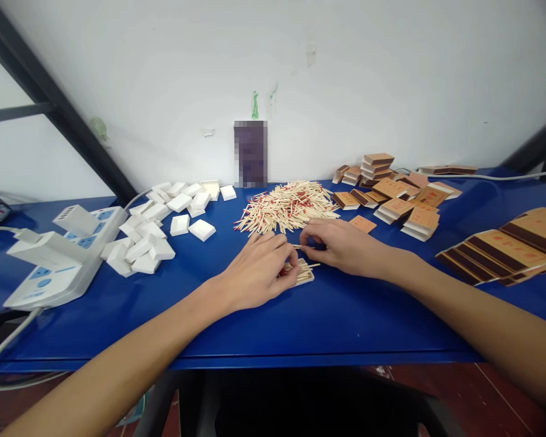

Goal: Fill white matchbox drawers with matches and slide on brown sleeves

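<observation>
A small white matchbox tray (307,280) lies on the blue table with red-headed matches inside. Some of the sticks poke out past its right end. Curled over the tray's left end is my left hand (264,267), thumb and forefinger closed on it and partly hiding the match heads. My right hand (334,246), just behind and to the right of the tray, pinches a match or two between thumb and forefinger; the exact number is unclear. Beyond both hands spreads a big heap of loose matches (291,203).
Empty white trays (141,246) are scattered at the left, beside a white power strip (73,261) with plugs and cables. Orange and brown matchbox sleeves (391,206) pile up at the right, and flattened sleeves (505,249) lie nearer. A pixelated dark panel (251,153) stands against the wall.
</observation>
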A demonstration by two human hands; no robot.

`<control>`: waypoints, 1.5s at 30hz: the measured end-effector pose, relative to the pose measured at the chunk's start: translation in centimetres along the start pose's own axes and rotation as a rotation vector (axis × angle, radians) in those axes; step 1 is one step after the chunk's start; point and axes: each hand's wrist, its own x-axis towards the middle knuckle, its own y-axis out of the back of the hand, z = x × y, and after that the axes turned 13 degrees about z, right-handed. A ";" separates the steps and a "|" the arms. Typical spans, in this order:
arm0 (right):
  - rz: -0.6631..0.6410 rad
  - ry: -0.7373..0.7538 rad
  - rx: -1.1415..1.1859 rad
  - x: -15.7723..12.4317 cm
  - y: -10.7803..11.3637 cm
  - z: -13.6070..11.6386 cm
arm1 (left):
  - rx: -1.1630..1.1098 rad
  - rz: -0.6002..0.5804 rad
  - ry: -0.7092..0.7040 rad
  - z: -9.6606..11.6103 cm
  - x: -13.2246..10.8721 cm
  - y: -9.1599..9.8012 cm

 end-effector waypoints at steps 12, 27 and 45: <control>0.025 0.036 0.009 -0.1 -0.4 0.6 | -0.013 -0.081 -0.137 -0.4 -0.2 0.3; 0.047 0.023 0.004 -0.1 -0.4 0.8 | 0.071 -0.126 -0.265 -0.9 -0.2 1.0; 0.128 -0.325 0.735 0.6 1.8 -1.5 | 0.028 -0.094 -0.228 -1.8 -0.3 1.1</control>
